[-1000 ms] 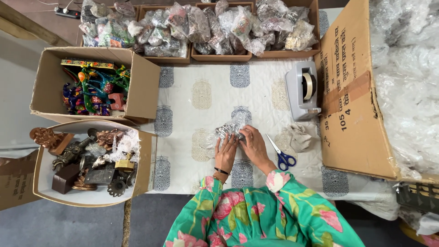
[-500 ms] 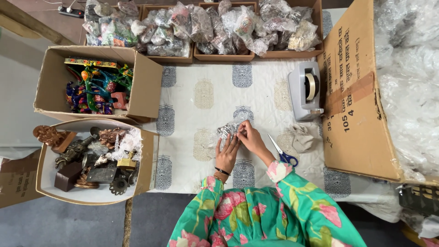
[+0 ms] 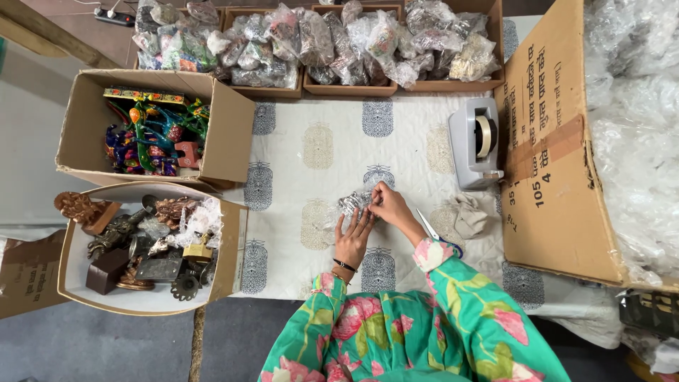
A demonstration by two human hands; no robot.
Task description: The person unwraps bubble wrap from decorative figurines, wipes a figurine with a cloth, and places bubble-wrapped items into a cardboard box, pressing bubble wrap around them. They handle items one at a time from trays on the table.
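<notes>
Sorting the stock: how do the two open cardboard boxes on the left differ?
The upper cardboard box holds brightly painted figurines; the lower cardboard box holds dark brown and brass-coloured pieces. The upper looks rectangular, the lower has a curved front wall. Both stand open beside the patterned cloth.

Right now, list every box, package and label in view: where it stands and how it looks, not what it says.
Large cardboard box: right of the cloth, brown, taped, printed side.
Open cardboard box: upper left, brown, holds bright painted figures.
Round-cornered box: lower left, pale inside, holds dark metal pieces.
Shallow trays: top edge, brown, full of clear-wrapped bundles.
Wrapped bundle: mid-cloth, clear plastic, under both hands.
</notes>
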